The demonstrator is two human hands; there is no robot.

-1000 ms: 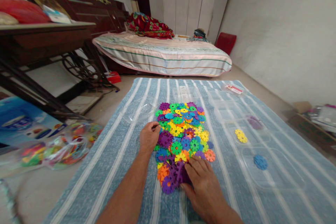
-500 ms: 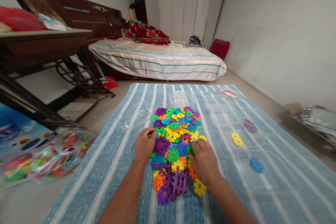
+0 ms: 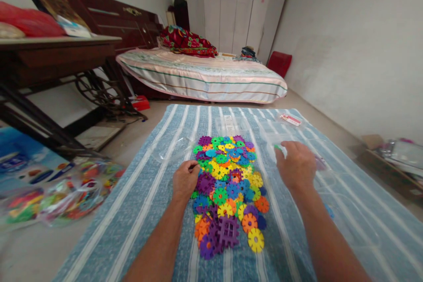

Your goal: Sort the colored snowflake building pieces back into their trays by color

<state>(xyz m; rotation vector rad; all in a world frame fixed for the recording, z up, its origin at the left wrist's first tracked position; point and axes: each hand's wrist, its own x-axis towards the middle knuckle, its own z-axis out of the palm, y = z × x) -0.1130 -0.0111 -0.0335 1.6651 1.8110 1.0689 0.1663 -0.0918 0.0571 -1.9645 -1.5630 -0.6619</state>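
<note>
Two hands [image 3: 185,181] [image 3: 297,165], dozens of plastic pieces [image 3: 220,196], one striped cloth [image 3: 142,198], one bed [image 3: 205,77], one wardrobe [image 3: 228,17]

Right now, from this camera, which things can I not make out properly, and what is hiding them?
All in the head view:
- Green piece: full shape, covered by the right hand.
- Blue piece: mostly behind the right forearm.
- Left hand: whether it grips anything, hidden by its own fingers.
- Red-and-white label: print too small.
- Cardboard box: cut off by the right edge.
</note>
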